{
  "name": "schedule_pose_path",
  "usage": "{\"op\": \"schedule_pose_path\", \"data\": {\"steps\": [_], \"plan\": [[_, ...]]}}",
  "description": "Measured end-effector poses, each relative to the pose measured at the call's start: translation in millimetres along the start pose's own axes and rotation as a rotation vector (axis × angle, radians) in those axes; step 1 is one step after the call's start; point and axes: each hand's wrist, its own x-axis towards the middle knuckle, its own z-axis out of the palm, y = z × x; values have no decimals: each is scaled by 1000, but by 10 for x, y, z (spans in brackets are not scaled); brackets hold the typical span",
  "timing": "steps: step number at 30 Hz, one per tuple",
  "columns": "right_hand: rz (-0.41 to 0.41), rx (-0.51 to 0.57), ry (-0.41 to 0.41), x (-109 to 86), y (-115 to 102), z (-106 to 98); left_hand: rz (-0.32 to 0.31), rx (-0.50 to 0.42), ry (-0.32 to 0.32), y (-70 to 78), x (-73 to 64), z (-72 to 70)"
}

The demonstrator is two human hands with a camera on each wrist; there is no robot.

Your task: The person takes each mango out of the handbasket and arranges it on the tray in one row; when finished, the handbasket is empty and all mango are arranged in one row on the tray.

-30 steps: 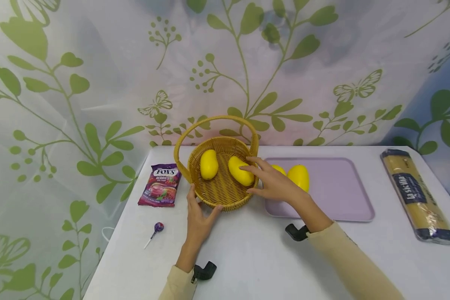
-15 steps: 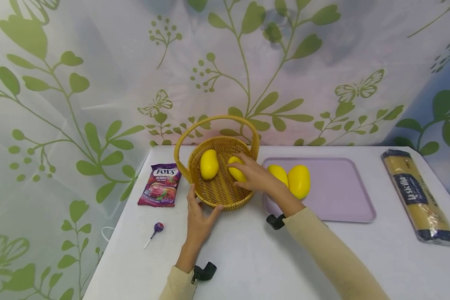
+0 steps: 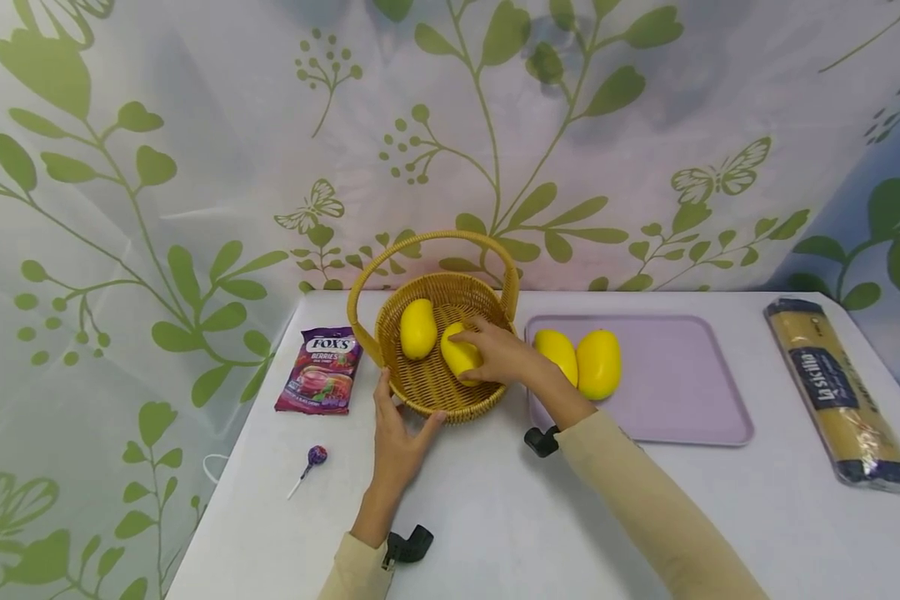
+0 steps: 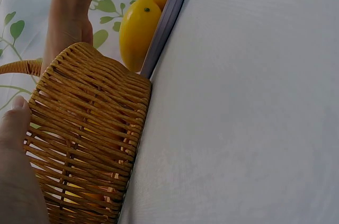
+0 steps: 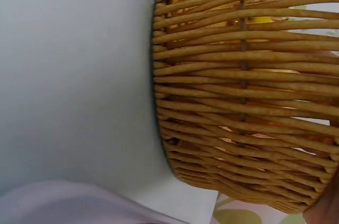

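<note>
A round wicker basket with a tall handle stands on the table, with two yellow mangoes inside. My left hand holds its near left side; in the left wrist view the thumb lies at the rim. Reaching over the basket's right rim, my right hand grips the right-hand mango, with fingers on top and thumb at its near side. The other mango lies to the left of it, untouched. In the right wrist view the wicker wall hides most of the right hand's fingers and the mango.
A lilac tray to the right bears two more mangoes, partly behind my right forearm. A pack of spaghetti lies at far right. Left of the basket are a Fox's candy bag and a lollipop. A patterned curtain hangs behind.
My right hand has moved left, deeper over the basket, and taken hold of the right-hand mango, which has shifted left toward the other one. The left hand has stayed on the basket.
</note>
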Motion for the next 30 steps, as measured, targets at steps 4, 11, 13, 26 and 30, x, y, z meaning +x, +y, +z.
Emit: {"op": "schedule_pose_path", "data": {"steps": [4,11,13,26,30], "plan": [[-3,-25,-13,19,-8,29,-16,11,-3,-4,-11,-14],[6,-41,-5,32,-26,49,-7,12,1,-18,-11,-21],[12,-37,-4,33,-26,48,-3,9,3,-24,-9,-20],[21,5,62,10,4,57,-3,7,-4,-18,5,-4],[17,10,69,5,16,68,-1,6,-3,-18,4,1]]}}
